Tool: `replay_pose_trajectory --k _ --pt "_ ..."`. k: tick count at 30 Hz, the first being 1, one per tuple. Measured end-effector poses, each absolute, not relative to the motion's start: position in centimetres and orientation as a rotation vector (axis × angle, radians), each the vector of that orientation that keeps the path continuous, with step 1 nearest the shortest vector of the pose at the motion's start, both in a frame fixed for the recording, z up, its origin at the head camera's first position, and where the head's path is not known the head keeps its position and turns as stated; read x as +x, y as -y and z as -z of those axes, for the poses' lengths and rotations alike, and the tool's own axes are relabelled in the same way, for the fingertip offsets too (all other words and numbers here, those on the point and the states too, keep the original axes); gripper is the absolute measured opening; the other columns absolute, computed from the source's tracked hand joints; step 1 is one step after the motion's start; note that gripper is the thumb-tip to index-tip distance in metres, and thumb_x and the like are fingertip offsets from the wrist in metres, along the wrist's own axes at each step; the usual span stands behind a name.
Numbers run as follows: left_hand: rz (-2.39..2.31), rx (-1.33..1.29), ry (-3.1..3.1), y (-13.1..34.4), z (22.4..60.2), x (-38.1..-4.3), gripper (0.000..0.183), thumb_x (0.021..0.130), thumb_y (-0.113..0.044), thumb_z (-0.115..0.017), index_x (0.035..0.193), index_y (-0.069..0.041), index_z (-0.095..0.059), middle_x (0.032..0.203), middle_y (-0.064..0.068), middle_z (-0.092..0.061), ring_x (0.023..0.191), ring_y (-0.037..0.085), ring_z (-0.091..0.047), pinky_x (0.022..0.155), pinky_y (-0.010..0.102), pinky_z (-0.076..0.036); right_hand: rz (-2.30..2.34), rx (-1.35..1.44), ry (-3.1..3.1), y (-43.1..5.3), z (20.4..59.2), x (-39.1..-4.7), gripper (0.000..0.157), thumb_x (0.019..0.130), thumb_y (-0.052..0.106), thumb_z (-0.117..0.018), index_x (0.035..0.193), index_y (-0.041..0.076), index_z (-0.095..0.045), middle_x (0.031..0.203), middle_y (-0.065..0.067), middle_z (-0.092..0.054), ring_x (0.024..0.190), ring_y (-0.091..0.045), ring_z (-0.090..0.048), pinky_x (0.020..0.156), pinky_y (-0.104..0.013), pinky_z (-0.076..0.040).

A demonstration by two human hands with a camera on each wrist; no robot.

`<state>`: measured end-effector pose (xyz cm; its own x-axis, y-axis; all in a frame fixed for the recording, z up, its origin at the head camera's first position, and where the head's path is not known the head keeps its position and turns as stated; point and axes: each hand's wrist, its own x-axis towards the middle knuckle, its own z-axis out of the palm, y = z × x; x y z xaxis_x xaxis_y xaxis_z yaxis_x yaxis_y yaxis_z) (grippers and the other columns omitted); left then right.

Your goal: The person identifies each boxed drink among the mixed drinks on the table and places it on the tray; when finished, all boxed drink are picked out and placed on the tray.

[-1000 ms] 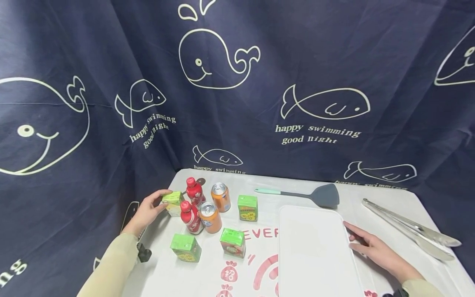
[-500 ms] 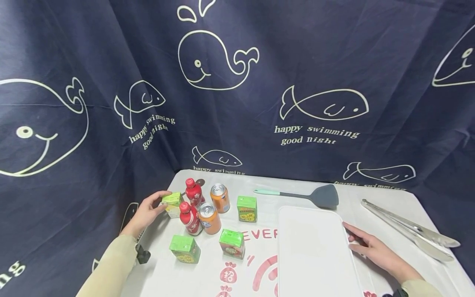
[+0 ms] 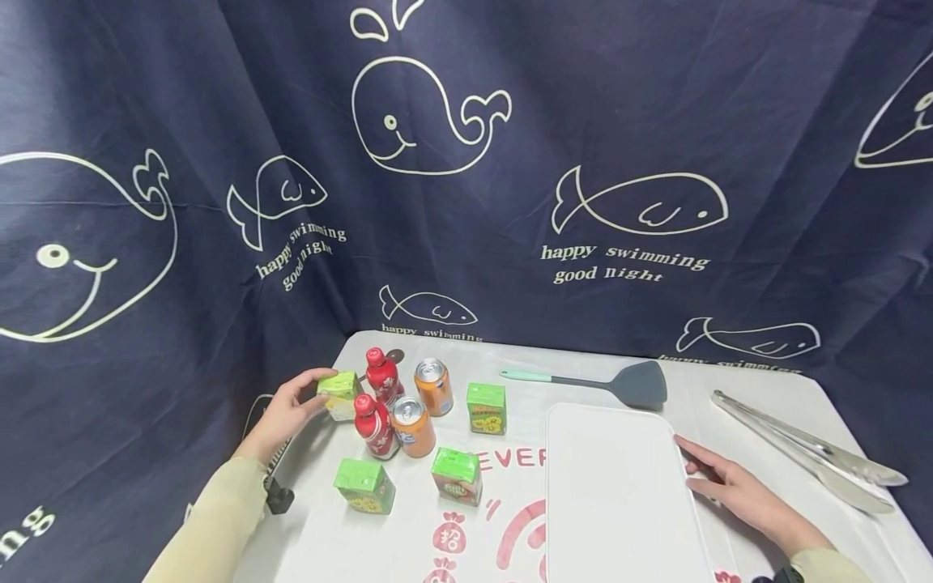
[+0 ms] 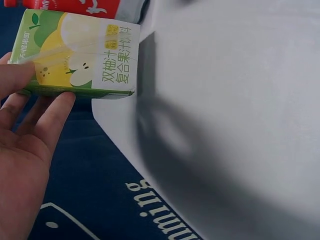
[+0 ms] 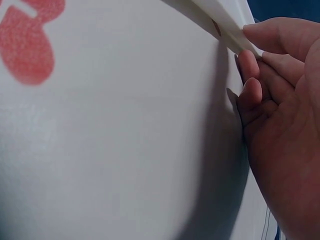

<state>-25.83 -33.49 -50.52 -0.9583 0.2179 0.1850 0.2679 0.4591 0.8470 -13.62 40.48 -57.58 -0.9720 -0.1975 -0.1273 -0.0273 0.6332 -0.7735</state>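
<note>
At the table's left edge my left hand [image 3: 286,413] grips a green-and-yellow juice box [image 3: 339,396] between thumb and fingers. The left wrist view shows the front of this juice box [image 4: 85,52], printed with fruit, and a shadow on the table beside it. Two red bottles [image 3: 377,429] stand just right of the box, with two orange soda cans [image 3: 413,427] beside them. On the right, my right hand [image 3: 739,490] holds the right edge of a white rectangular tray [image 3: 619,486]. In the right wrist view, the thumb lies over the tray's rim [image 5: 232,20], with fingertips below it.
Three more green juice boxes stand around the cans: one behind [image 3: 486,409], one in front [image 3: 457,478], one at front left [image 3: 364,487]. A spatula [image 3: 634,385] lies behind the tray. Metal tongs [image 3: 809,449] lie far right. A dark spoon [image 3: 394,356] is partly hidden behind a bottle.
My left hand has risen very slightly with the juice box. The right hand and the tray stay where they were.
</note>
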Motion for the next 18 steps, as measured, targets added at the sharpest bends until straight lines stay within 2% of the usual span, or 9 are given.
replay_pose_trajectory --k 6,11,14,18 --pt "1.473 -0.467 2.653 33.4 49.3 -25.7 0.044 0.099 0.001 -0.068 0.141 -0.007 -0.062 0.138 0.015 -0.063 0.124 0.026 -0.059 0.094 0.02 -0.049 1.224 -0.178 -2.673 -40.5 57.5 -13.7 0.067 0.102 0.023 -0.067 0.158 -0.002 -0.039 0.116 -0.005 -0.062 0.106 0.0 -0.051 0.09 -0.003 -0.035" --pt "1.445 -0.504 2.635 33.4 48.4 -25.9 0.042 0.099 0.001 -0.069 0.139 -0.008 -0.063 0.136 0.013 -0.064 0.123 0.024 -0.059 0.094 0.026 -0.05 1.247 -0.199 -2.676 -40.4 57.6 -13.7 0.066 0.102 0.02 -0.067 0.157 -0.004 -0.039 0.113 -0.005 -0.061 0.102 -0.002 -0.051 0.086 -0.004 -0.036" --pt "1.394 -0.527 2.637 33.4 47.8 -26.0 0.04 0.099 -0.001 -0.069 0.139 -0.008 -0.064 0.134 0.011 -0.065 0.121 0.02 -0.06 0.097 0.033 -0.051 1.245 -0.202 -2.675 -40.5 57.7 -13.7 0.066 0.103 0.021 -0.067 0.157 -0.005 -0.038 0.113 -0.005 -0.061 0.101 -0.002 -0.05 0.083 -0.008 -0.038" --pt "1.344 -0.542 2.643 33.5 46.8 -26.0 0.039 0.1 -0.004 -0.07 0.138 -0.011 -0.066 0.133 0.008 -0.067 0.12 0.015 -0.06 0.105 0.046 -0.048 1.246 -0.203 -2.675 -40.6 57.7 -13.7 0.067 0.102 0.023 -0.068 0.157 -0.003 -0.039 0.117 -0.006 -0.062 0.106 0.005 -0.049 0.086 -0.005 -0.036"
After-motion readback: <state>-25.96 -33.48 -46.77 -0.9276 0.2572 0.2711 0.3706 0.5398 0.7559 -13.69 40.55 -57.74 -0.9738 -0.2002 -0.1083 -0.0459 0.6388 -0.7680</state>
